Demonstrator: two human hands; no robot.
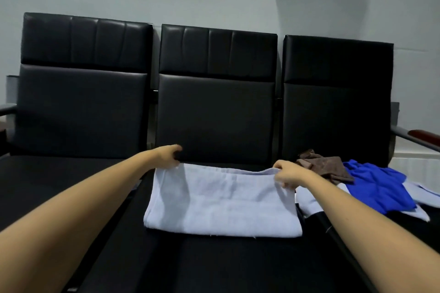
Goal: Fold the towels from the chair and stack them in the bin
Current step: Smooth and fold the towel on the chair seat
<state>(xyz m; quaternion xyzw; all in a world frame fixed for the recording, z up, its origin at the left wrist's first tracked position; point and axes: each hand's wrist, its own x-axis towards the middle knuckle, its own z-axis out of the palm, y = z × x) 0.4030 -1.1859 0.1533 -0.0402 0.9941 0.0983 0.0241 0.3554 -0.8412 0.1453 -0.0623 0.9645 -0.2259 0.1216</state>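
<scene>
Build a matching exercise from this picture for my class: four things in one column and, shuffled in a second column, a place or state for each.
Column 1
1. pale towel
2. brown towel
3. blue towel
4. left hand

Column 2
A. crumpled at the back of the right seat
B. pinches a far corner of the cloth being folded
C. lies folded on the middle seat
D. rumpled, furthest to the right

Pairs: 1-C, 2-A, 3-D, 4-B
</scene>
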